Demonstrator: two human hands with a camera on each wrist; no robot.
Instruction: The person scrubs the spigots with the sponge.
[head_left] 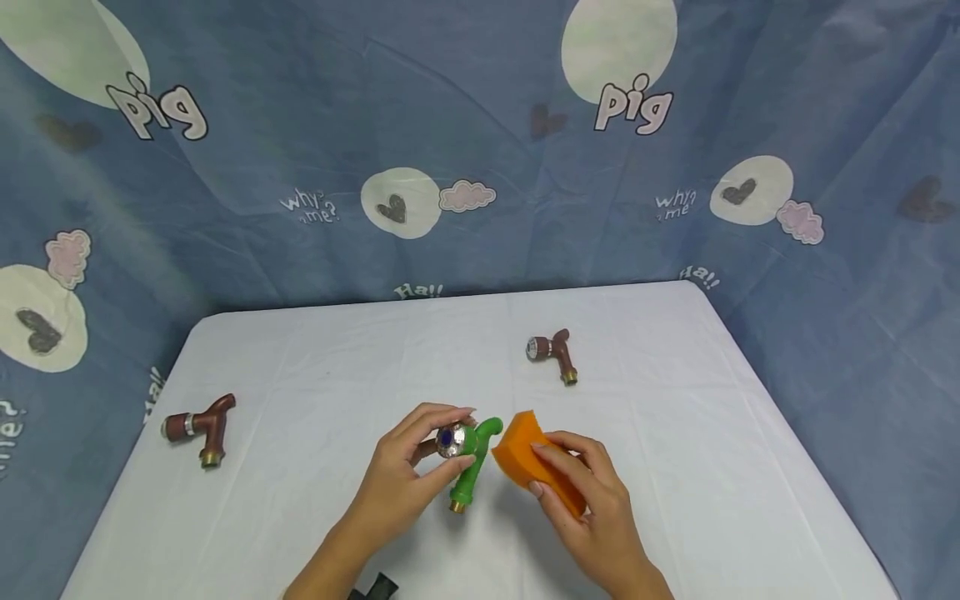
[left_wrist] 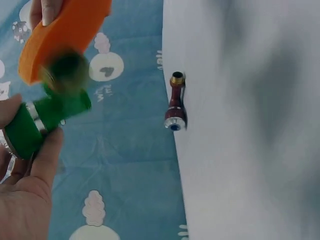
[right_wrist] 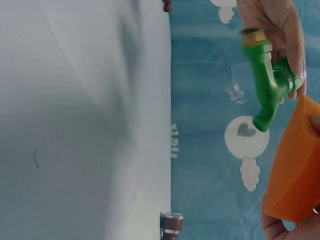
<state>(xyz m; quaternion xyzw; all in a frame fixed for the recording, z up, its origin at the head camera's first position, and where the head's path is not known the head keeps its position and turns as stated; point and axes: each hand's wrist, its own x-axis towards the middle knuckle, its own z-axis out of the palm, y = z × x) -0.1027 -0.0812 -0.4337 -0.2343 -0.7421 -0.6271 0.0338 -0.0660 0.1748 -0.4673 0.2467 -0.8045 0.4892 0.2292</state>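
Observation:
My left hand (head_left: 405,467) pinches a green faucet (head_left: 471,467) by its round knob end, between thumb and fingers. The faucet has a brass threaded end and a shiny silver knob face with a blue centre. In my right hand (head_left: 592,500) is an orange sponge (head_left: 525,450), gripped by thumb and fingers just right of the spout. Both things are held above the white table. The left wrist view shows the green faucet (left_wrist: 45,120) close up, partly blurred, before the sponge (left_wrist: 70,35). In the right wrist view the faucet (right_wrist: 265,80) and sponge (right_wrist: 295,165) look slightly apart.
A brown faucet (head_left: 206,427) lies at the left of the white-covered table (head_left: 337,367). Another brown faucet (head_left: 555,354) lies farther back, right of centre. A black object (head_left: 378,587) shows at the bottom edge. A blue printed curtain (head_left: 480,100) hangs behind and at the sides.

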